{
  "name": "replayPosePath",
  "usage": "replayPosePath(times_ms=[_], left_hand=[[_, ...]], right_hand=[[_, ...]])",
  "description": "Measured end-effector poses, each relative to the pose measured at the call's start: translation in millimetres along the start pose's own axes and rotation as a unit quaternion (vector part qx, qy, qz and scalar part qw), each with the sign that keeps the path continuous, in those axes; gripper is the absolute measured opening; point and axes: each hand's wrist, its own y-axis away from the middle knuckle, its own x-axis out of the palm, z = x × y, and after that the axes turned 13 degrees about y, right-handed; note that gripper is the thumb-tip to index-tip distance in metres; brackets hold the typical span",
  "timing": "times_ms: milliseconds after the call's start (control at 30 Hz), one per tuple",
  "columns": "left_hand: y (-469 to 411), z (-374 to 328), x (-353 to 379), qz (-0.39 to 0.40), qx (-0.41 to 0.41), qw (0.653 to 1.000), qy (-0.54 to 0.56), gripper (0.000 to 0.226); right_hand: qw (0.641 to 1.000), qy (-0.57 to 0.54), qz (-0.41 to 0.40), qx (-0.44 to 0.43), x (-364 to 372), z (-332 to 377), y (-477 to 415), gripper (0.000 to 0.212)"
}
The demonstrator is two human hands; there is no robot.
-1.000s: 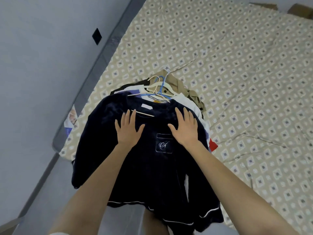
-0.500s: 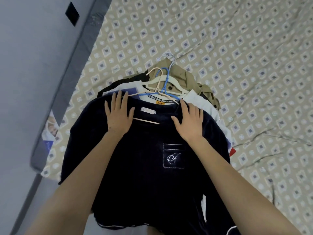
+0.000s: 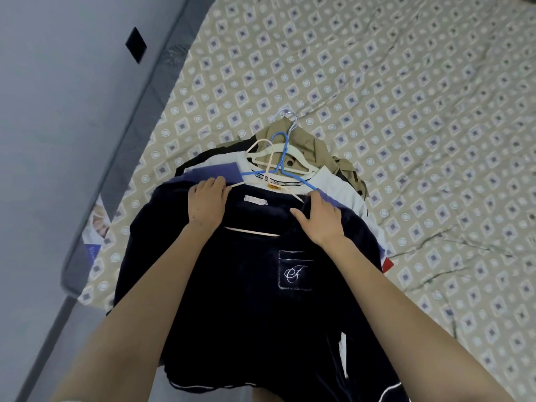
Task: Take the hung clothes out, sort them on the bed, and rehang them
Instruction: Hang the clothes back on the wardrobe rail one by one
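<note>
A dark navy top with a monogrammed chest pocket lies on top of a pile of hung clothes at the bed's near edge. My left hand curls over its left shoulder seam, and my right hand curls over the right shoulder seam. A thin pale hanger bar shows inside the neck opening. Under it lie a white and blue shirt, a khaki garment and a black one. A blue hanger and a cream hanger stick out at the top of the pile.
The bed has a beige sheet with a diamond print and stretches away to the right and back. A grey mattress edge runs along the left, beside a grey wall with a black plate. A printed paper lies by the corner.
Both hands slid from the chest of the navy top up to its shoulders and their fingers curled over the top edge. The camera view moved closer to the pile.
</note>
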Motion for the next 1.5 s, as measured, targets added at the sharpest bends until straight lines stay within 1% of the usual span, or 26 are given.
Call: replayPosePath(times_ms=[133,200,333,400,467,533,667,767,933,1167,1300,1500], left_hand=[[28.9,-16.3,-38.7,-0.032,0.054,0.998,0.006,0.035],[42.6,-29.3,-58.7,-0.048,0.073,0.996,0.009,0.038],[79.7,-58.5,-99.1,-0.086,0.068,0.993,0.035,0.040],[105.9,-73.1,-117.0,-0.103,0.059,0.992,0.037,0.044],[137.4,-86.1,-130.5,-0.122,0.052,0.991,0.029,0.050],[175.4,-98.8,-140.4,-0.146,0.041,0.988,0.030,0.049],[263.6,-128.2,-153.5,-0.207,-0.003,0.978,0.030,0.051],[327.9,-153.7,-159.2,-0.251,-0.050,0.966,0.033,0.041],[432.2,-176.3,-169.3,-0.298,-0.150,0.942,0.040,0.032],[580.7,-174.3,-190.4,-0.365,-0.252,0.895,0.051,0.041],[678.0,-174.9,-187.9,-0.404,-0.301,0.862,0.063,0.032],[832.7,-184.2,-158.0,-0.457,-0.372,0.807,0.052,0.031]], right_hand=[[0.999,-0.041,0.001,-0.012,-27.6,-3.2,21.1,0.051],[0.998,-0.057,-0.013,-0.012,-44.4,-5.2,32.8,0.050],[0.996,-0.069,-0.054,-0.014,-81.8,-5.0,64.1,0.051],[0.995,-0.074,-0.068,-0.019,-98.8,-5.5,84.6,0.051],[0.993,-0.073,-0.088,-0.035,-109.9,-8.2,107.8,0.054],[0.991,-0.065,-0.098,-0.063,-115.8,-14.1,135.4,0.055],[0.985,-0.057,-0.095,-0.134,-126.7,-28.0,193.5,0.058],[0.975,-0.035,-0.105,-0.191,-137.1,-36.5,231.6,0.062],[0.948,0.018,-0.121,-0.294,-154.0,-24.7,295.9,0.058],[0.897,0.031,-0.153,-0.414,-152.0,28.0,402.4,0.060],[0.866,0.056,-0.153,-0.473,-135.9,59.6,477.4,0.061],[0.807,0.088,-0.150,-0.565,-90.2,87.8,602.4,0.059]])
